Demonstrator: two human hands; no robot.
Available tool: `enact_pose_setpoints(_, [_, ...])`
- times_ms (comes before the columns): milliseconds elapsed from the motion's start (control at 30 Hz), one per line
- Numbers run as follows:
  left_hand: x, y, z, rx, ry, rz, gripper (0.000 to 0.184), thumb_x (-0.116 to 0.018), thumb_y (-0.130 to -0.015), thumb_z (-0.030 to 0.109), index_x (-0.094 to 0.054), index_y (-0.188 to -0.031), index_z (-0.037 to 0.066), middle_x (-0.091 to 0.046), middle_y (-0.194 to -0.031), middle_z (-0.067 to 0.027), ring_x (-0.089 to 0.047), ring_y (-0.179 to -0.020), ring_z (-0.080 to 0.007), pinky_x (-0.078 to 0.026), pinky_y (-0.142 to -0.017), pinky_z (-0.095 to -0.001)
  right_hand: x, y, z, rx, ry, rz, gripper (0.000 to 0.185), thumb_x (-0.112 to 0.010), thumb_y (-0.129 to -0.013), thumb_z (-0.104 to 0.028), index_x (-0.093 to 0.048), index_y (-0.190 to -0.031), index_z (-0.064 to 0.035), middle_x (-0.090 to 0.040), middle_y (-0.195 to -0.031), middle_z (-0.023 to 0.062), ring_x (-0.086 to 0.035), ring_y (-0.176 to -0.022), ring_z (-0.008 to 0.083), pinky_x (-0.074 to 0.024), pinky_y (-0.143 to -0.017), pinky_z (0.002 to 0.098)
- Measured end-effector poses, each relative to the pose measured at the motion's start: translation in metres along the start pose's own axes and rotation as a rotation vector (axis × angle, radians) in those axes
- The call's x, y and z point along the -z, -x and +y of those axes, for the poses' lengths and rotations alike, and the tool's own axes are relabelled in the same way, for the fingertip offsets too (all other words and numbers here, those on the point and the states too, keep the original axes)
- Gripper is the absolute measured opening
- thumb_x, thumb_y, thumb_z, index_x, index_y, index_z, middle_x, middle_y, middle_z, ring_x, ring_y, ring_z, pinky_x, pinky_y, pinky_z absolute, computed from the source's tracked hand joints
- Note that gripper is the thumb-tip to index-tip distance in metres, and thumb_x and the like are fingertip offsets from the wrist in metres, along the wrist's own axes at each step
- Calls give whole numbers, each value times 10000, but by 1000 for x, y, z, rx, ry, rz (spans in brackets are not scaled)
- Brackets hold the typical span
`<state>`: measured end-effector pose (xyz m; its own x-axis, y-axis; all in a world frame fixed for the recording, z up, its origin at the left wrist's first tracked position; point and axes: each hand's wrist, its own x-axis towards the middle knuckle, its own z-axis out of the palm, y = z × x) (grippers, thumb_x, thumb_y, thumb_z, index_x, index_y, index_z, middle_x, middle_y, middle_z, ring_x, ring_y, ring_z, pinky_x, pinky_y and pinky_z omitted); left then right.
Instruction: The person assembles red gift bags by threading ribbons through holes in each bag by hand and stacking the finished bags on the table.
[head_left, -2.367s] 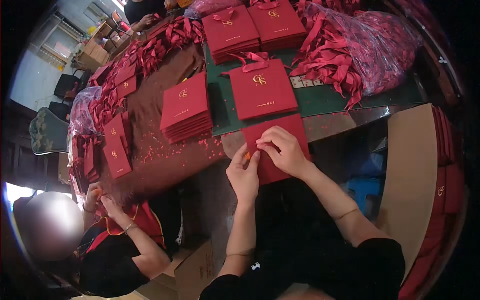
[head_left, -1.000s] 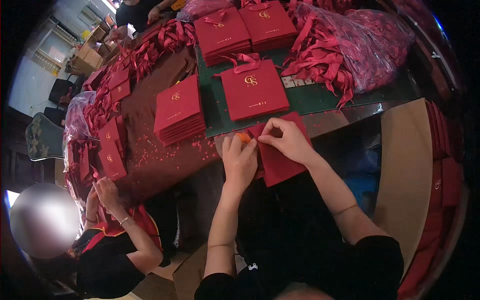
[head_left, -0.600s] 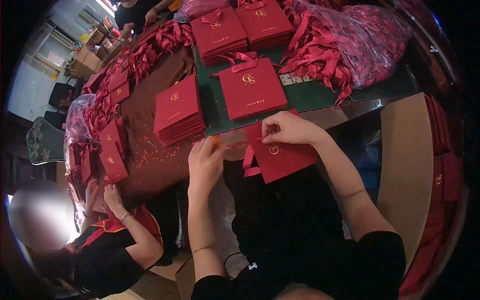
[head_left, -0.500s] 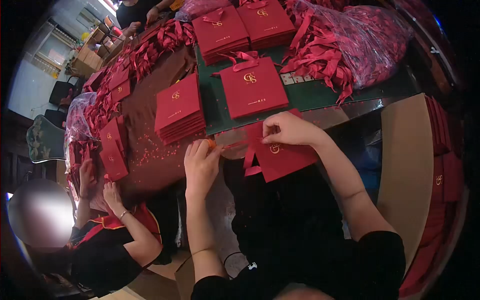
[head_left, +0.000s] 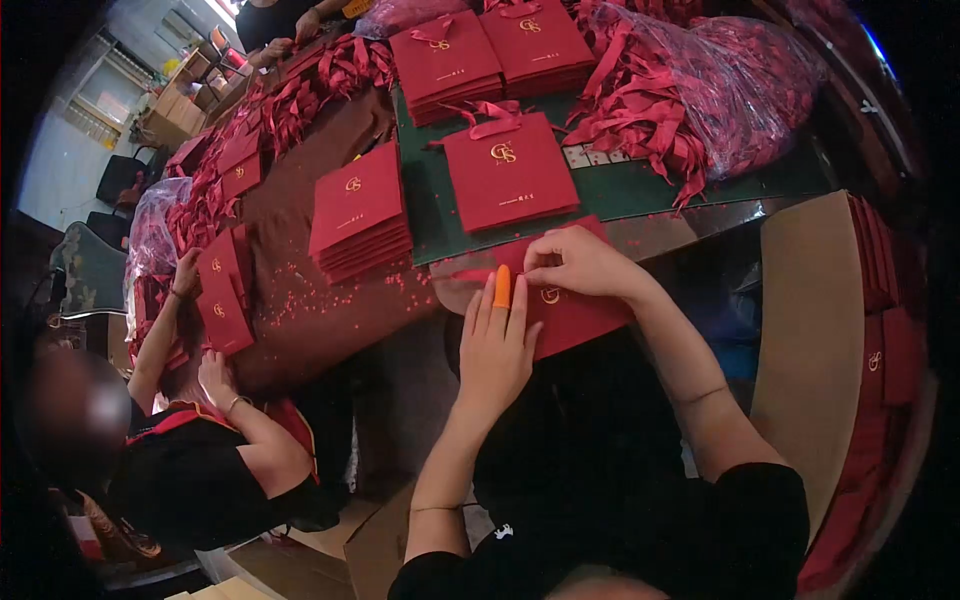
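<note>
The flat, gold-printed red bag (head_left: 587,318) lies at the table's (head_left: 665,236) near edge. The right hand (head_left: 577,262) pinches narrowly at it, the pinched part hidden; the left hand (head_left: 497,355) has straight, slightly spread fingers, one orange-capped. Beyond, crinkled clear plastic (head_left: 760,95) holds glossy ribbons (head_left: 640,120); rightward, cardboard (head_left: 812,300) flanks stacked bags (head_left: 880,375).

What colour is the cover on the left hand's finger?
The finger cover on the left hand is orange, clearest in the current head view.

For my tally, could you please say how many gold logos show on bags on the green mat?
3: back-left logo, back-right logo, and front logo; bags underneath may hide more.
</note>
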<state>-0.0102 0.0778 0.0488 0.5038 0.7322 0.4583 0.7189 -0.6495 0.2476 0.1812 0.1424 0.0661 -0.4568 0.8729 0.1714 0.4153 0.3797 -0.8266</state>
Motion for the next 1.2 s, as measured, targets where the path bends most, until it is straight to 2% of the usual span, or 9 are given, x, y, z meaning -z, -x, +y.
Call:
enact_pose_setpoints(100, [-8, 3, -1, 46, -74, -15, 629, -651, -837, 231, -409, -1363, -15, -471, -1357, -189, -437, -1280, -313, -286, -1086, -470, 3, 4, -12, -282, -272, -73, 183, -673, -828, -149, -596, -830, 17, -652, -678, 114, -639, -622, 161, -470, -596, 297])
enact_pose_setpoints(200, [-9, 6, 0, 88, -104, -36, 644, -640, -845, 283, -405, -1376, 5, -454, -1380, -182, -436, -1288, -283, -215, -1108, -517, 2, 5, -5, -292, -317, -122, 157, -664, -858, -121, -586, -905, 7, -629, -651, 54, -619, -619, 99, -473, -578, 254])
enact_pose_setpoints(367, [0, 2, 1, 167, -170, -102, 657, -587, -875, 400, -388, -1409, 73, -484, -1356, -139, -403, -1313, -266, -49, -1091, -636, 4, 4, -7, -287, -243, -136, 151, -663, -855, -110, -579, -894, 9, -634, -658, 58, -623, -620, 100, -474, -573, 247])
enact_pose_setpoints(500, [1, 2, 2, 126, -321, -45, 632, -592, -845, 461, -453, -1389, 171, -527, -1293, -109, -371, -1331, -266, -79, -1069, -669, 7, 5, -13, -308, -247, -128, 156, -668, -847, -113, -574, -875, 8, -639, -663, 61, -624, -618, 99, -472, -570, 246])
enact_pose_setpoints(667, [1, 5, 7, 202, -368, -68, 586, -577, -848, 503, -474, -1375, 266, -506, -1323, -103, -303, -1358, -359, -61, -1062, -683, 6, 5, -8, -283, -260, -129, 163, -675, -841, -125, -584, -873, 6, -650, -654, 66, -621, -612, 94, -464, -568, 247])
enact_pose_setpoints(900, [1, 6, 7, 240, -376, -90, 584, -549, -858, 533, -457, -1383, 295, -467, -1374, -125, -220, -1380, -427, -35, -1028, -724, 6, 6, -8, -240, -290, -106, 199, -693, -822, -149, -598, -871, 18, -658, -642, 97, -637, -583, 133, -466, -554, 280])
enact_pose_setpoints(967, [2, 5, 8, 238, -383, -93, 587, -549, -858, 533, -455, -1385, 292, -471, -1369, -130, -218, -1381, -430, -36, -1024, -729, 5, 10, -6, -213, -191, -111, 175, -678, -809, -107, -600, -921, 2, -644, -670, 75, -613, -626, 136, -458, -588, 274])
enact_pose_setpoints(1033, [2, 5, 8, 243, -396, -98, 590, -549, -859, 533, -452, -1387, 288, -475, -1363, -135, -216, -1381, -434, -37, -1020, -733, 2, 22, -15, 8, 159, 64, 188, -678, -793, -102, -606, -942, -14, -621, -676, 84, -607, -656, 199, -459, -619, 312])
enact_pose_setpoints(1200, [2, 4, 9, 262, -397, -114, 600, -555, -859, 529, -446, -1392, 276, -505, -1327, -153, -209, -1371, -468, -28, -1013, -741, 23, 66, -44, -81, 140, 82, 218, -685, -794, -145, -614, -964, -28, -617, -673, 91, -608, -646, 241, -457, -609, 335])
